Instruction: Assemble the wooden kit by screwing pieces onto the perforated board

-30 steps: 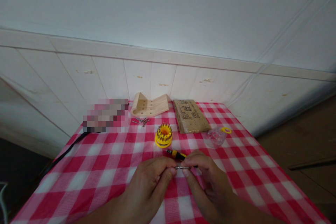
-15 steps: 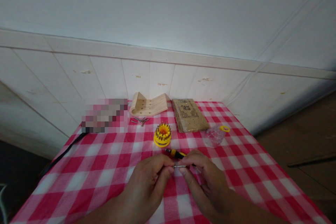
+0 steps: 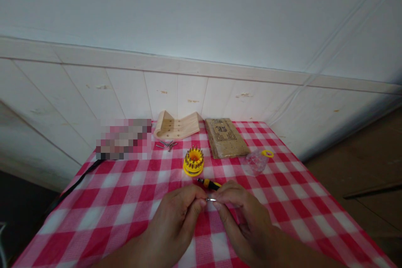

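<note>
My left hand (image 3: 177,222) and my right hand (image 3: 243,217) meet over the red-and-white checked tablecloth (image 3: 125,201). Between their pinched fingertips is a small silver metal bit (image 3: 211,199), gripped from both ends. Just behind my right fingers lies a yellow-and-black screwdriver handle (image 3: 210,183), partly hidden by that hand. A round yellow bit holder (image 3: 194,162) with several bits standing in it sits a little further back.
Against the wall lie a bent wooden piece with holes (image 3: 177,126), several loose screws (image 3: 166,145) and a patterned brown board (image 3: 226,137). A clear bag with a yellow ring (image 3: 259,161) lies right. A black strap (image 3: 75,184) hangs off the left edge.
My fingertips have closed in toward each other, so less of the metal bit shows between them. The view has shifted slightly.
</note>
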Motion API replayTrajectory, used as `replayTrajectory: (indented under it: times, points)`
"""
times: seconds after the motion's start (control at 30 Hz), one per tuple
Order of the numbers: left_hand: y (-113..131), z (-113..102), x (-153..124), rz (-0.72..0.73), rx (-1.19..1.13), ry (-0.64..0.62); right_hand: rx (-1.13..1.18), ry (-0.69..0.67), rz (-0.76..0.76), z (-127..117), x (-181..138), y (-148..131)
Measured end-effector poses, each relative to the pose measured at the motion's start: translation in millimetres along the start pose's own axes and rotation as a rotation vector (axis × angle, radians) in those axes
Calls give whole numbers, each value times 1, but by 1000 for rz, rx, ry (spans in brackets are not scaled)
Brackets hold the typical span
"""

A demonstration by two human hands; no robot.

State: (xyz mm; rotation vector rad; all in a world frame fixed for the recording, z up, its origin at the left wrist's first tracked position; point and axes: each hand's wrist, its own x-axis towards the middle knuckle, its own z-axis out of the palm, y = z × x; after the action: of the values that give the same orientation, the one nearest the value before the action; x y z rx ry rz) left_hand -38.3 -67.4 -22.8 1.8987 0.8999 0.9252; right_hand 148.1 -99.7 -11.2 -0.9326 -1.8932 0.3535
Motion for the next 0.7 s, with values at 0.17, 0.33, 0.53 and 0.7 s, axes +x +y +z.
replayTrajectory:
  times: [0.17, 0.33, 0.53, 0.7]
  points:
    - [0, 0, -1, 27, 24, 7, 16, 1, 7, -4, 4, -3]
    - [-1, 0, -2, 24, 13, 10, 23, 4, 22, -4, 3, -4]
    - [1, 0, -1, 18, 7, 9, -19, 18, 29, -2, 0, -3]
    - [0, 0, -1, 16, 4, 10, 5, 41, 109, 1, 1, -2]
